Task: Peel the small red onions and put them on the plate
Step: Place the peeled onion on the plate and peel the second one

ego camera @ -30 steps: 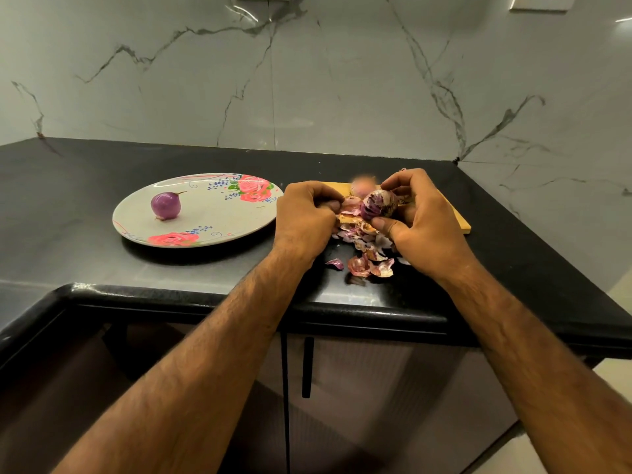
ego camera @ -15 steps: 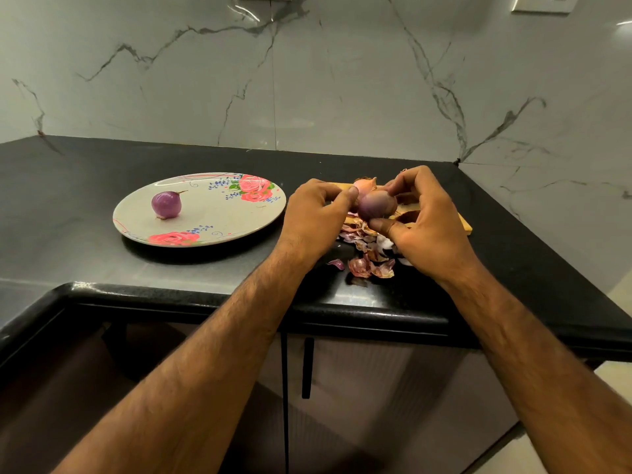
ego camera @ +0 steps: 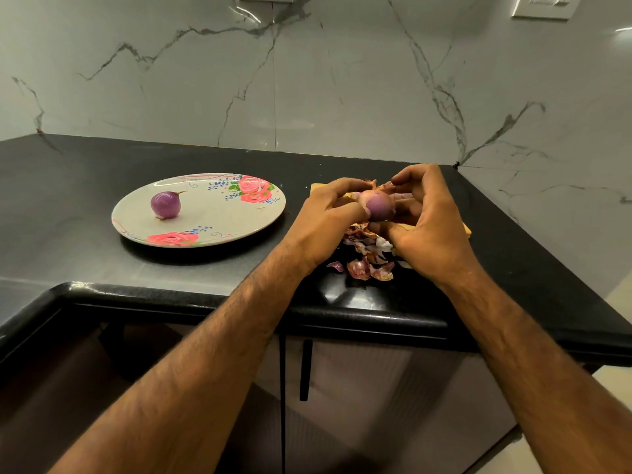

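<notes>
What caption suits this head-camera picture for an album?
Left hand and right hand peel a red onion over loose skins; a peeled onion sits on the flowered plate.

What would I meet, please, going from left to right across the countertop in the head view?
First a peeled onion lying on the floral plate → left hand → held onion, gripped between both hands → right hand.

1. Dim, warm indoor light; bright streaks glare high on the marble wall (ego camera: 342, 80).
2. Sheen along the front edge of the black desk (ego camera: 355, 297); dark shadow under the plate (ego camera: 222, 217).
3. Wide-angle bending at frame edges.
</notes>
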